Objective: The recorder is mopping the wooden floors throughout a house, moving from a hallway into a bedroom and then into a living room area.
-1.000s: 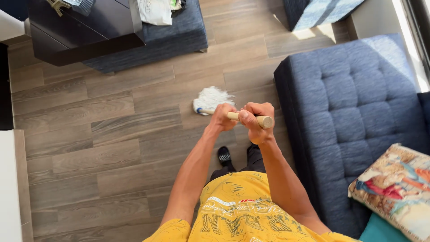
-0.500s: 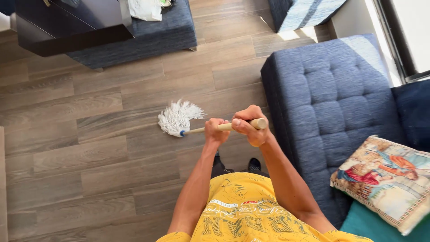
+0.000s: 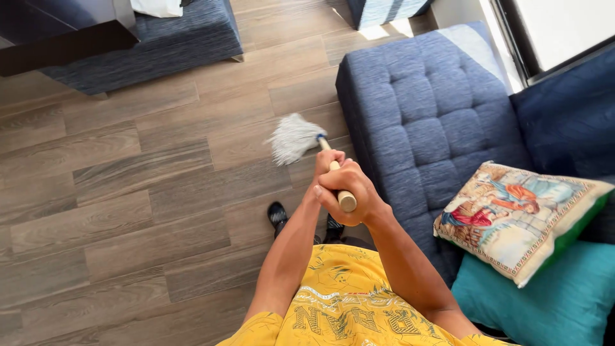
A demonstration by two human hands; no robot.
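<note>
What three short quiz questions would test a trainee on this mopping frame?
1. True or false: both hands grip the wooden mop handle.
2. The white mop head rests on: A) the wood floor, B) the blue tufted sofa, C) a rug.
3. What lies on the teal cushion?

Key: 1 true, left hand and right hand together. 2 A. 3 a pictorial cushion.
</note>
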